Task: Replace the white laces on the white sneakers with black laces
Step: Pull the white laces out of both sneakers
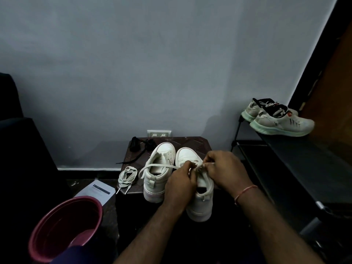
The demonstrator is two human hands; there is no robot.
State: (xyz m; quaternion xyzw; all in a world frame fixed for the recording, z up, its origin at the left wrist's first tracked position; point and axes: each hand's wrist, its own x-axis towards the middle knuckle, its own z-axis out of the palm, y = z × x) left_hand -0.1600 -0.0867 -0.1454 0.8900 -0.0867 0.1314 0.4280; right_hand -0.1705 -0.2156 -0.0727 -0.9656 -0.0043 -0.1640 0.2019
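Observation:
Two white sneakers stand side by side on a small dark table point(198, 143), toes toward the wall. The left sneaker point(159, 168) has no lace in its eyelets. Over the right sneaker point(200, 202) my left hand point(180, 182) and my right hand point(226, 168) both pinch its white lace point(158, 166), which trails in a loop across the left sneaker. A removed white lace point(127, 175) lies coiled at the table's left edge. Black laces point(141, 146) lie bundled at the table's back left.
A maroon bucket point(64, 225) stands at lower left, with a printed paper point(98, 191) on the floor beside it. A black shoe rack point(297, 155) at the right carries another pair of pale sneakers point(280, 119). A wall socket point(159, 133) sits behind the table.

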